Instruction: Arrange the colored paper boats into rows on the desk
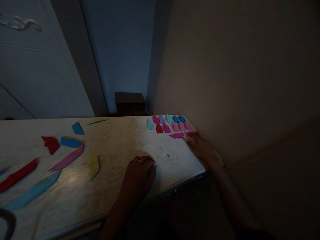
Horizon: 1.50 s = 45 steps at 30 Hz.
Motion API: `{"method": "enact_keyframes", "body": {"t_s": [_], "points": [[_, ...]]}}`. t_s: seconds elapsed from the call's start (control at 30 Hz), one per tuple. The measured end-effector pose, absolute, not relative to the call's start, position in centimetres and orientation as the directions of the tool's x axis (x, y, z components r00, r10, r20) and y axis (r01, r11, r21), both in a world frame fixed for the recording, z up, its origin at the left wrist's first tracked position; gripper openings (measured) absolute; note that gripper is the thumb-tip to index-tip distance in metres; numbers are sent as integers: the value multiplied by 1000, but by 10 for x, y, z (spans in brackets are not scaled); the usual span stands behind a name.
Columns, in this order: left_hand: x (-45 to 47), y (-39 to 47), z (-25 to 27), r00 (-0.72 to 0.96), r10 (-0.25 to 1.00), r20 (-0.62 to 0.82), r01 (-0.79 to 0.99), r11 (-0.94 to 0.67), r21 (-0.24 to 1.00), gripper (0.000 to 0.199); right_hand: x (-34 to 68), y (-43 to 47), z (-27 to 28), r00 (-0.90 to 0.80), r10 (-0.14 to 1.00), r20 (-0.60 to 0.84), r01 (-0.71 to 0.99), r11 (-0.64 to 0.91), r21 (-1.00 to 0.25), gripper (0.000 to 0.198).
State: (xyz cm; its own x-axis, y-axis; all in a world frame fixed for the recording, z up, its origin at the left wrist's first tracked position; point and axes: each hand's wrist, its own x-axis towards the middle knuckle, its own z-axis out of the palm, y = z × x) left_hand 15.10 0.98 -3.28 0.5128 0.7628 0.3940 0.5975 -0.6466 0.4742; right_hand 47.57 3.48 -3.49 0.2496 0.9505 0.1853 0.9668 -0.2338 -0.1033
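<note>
My right hand (200,146) reaches to the table's far right corner, its fingertips and thumb on a bright pink folded paper piece (177,135). Part of that paper is covered by the fingers. Just beyond it, small folded paper pieces stand in two rows, among them a red one (159,128), a light blue one (150,124) and a dark blue one (182,118). My left hand (140,175), with a ring on one finger, rests on the table near the front edge. Its fingers are loosely curled together, and no object shows in them.
Larger folded papers lie on the left of the table (117,140): a red strip (20,175), a light blue strip (35,191), a pink strip (67,159), a yellow piece (93,165) and several others. A wall closes the right side. A brown cabinet (130,98) stands behind.
</note>
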Motion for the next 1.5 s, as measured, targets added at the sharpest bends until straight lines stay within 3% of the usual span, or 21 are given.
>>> {"method": "enact_keyframes", "body": {"t_s": [0.2, 0.3, 0.47, 0.6, 0.8, 1.03, 1.3, 1.5], "points": [[152, 11, -35, 511, 768, 385, 603, -640, 476, 18, 472, 33, -31, 261, 953, 157, 965, -251, -79, 50], [152, 10, -35, 514, 764, 390, 594, -645, 481, 19, 464, 28, -28, 249, 946, 209, 968, -236, -84, 49], [152, 10, -32, 513, 771, 377, 593, -636, 494, 19, 430, 16, -19, 206, 907, 366, 967, -130, -221, 35], [152, 9, -29, 504, 787, 355, 605, -615, 505, 18, 393, 13, -11, 63, 945, 322, 933, 59, -355, 32], [153, 4, -25, 468, 810, 353, 596, -585, 550, 17, 348, 24, -17, -347, 919, 185, 808, 393, -439, 40], [141, -1, -26, 351, 845, 404, 546, -535, 645, 17, 336, 32, -26, -328, 923, 202, 834, 383, -398, 46], [40, 10, -26, 138, 803, 580, 734, -476, 485, 19, 340, 29, -30, -332, 922, 201, 840, 386, -382, 63], [-45, 22, -11, 85, 875, 477, 912, -261, 316, 18, 340, 28, -30, -353, 913, 204, 825, 406, -392, 67]]}}
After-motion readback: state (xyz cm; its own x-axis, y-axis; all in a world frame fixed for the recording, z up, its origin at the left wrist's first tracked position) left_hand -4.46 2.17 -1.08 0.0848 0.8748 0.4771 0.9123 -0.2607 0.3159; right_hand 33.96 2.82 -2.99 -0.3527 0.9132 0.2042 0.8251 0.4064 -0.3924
